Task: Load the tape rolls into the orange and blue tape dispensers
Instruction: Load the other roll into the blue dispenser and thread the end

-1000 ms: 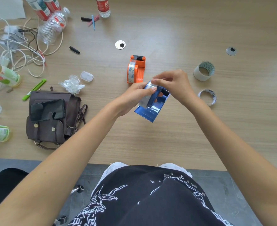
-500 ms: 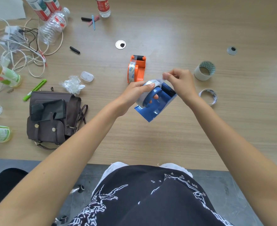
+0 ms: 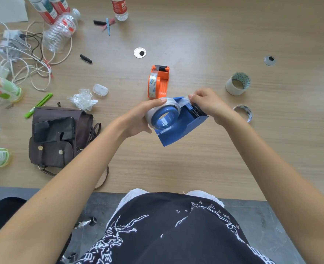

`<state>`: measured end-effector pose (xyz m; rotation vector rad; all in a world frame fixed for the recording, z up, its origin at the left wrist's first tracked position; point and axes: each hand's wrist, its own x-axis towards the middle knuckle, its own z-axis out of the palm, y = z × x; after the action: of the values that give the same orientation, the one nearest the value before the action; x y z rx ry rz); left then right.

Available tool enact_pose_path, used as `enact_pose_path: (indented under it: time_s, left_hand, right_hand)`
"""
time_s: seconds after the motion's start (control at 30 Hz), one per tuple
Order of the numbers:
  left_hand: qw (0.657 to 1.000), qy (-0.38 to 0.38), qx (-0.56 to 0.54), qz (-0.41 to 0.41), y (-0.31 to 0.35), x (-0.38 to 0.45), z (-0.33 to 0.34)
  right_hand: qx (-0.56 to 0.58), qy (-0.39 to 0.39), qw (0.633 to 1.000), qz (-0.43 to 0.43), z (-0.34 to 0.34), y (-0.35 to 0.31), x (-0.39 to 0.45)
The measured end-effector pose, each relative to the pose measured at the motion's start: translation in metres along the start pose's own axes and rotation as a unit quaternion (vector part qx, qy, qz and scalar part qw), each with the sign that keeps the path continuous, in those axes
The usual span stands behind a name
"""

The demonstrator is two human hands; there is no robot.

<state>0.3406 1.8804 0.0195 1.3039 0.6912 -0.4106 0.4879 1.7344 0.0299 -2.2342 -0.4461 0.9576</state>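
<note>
The blue tape dispenser is held above the table's middle, side face towards me, with a clear tape roll seated on its blue hub. My left hand grips the roll and the dispenser's left end. My right hand pinches the loose tape end, a clear strip stretched from the roll to the black cutter. Just behind stands the orange tape dispenser with a roll in it. On the right stand a thick tape roll and a thin, nearly spent roll.
A brown bag with a phone on it lies to the left. Bottles, cables, a green pen and crumpled plastic crowd the far left. Two round cable grommets sit in the tabletop. The table's near edge is below my forearms.
The blue dispenser has turned from edge-on to side-on, showing the hub. My right hand moved right, drawing the tape end from the roll towards the cutter.
</note>
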Motion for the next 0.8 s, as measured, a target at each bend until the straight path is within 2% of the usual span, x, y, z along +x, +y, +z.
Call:
enact_pose_path:
  time_s: [0.17, 0.33, 0.57, 0.67, 0.8]
  left_hand:
    - [0.999, 0.021, -0.004, -0.027, 0.003, 0.005, -0.006]
    - [0.999, -0.030, 0.004, -0.027, 0.003, 0.004, -0.008]
    - [0.995, -0.064, -0.066, -0.049, 0.010, 0.003, -0.012]
    - [0.992, -0.073, -0.066, -0.075, 0.012, 0.003, -0.014]
    - [0.991, -0.062, -0.081, -0.084, 0.007, 0.005, -0.015]
  right_hand:
    - [-0.021, 0.009, 1.000, 0.008, 0.006, -0.004, -0.001]
    - [-0.010, -0.002, 1.000, 0.025, 0.003, -0.010, -0.001]
    - [0.003, -0.004, 0.999, 0.037, 0.001, -0.010, -0.004]
    - [-0.014, 0.004, 1.000, 0.017, 0.002, -0.014, -0.007]
    - [-0.129, 0.064, 0.988, -0.056, 0.004, -0.017, -0.011]
